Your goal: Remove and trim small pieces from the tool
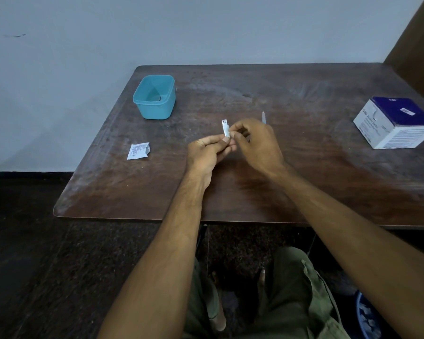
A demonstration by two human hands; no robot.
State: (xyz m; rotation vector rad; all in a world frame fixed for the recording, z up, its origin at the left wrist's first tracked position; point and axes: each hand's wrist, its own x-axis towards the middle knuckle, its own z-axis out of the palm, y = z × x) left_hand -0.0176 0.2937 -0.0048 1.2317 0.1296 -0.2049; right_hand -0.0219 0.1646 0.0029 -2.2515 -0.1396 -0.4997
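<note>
Dark wooden table (pixel 230 192): left hand (pixel 207 152) and right hand (pixel 255 143) both pinch small metal strip (pixel 225 128), steadying it; torn sachet (pixel 138 150) left of grip.

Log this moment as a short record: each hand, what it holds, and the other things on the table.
left hand: left hand pinches the lower end of a small white strip
right hand: right hand pinches the same strip from the right side
strip: held above the table, upright, slightly tilted
table: dark wooden table
far left: open teal container
near left: flat white sachet
far right: blue and white box
behind right hand: thin pale item, too hidden to identify
</note>
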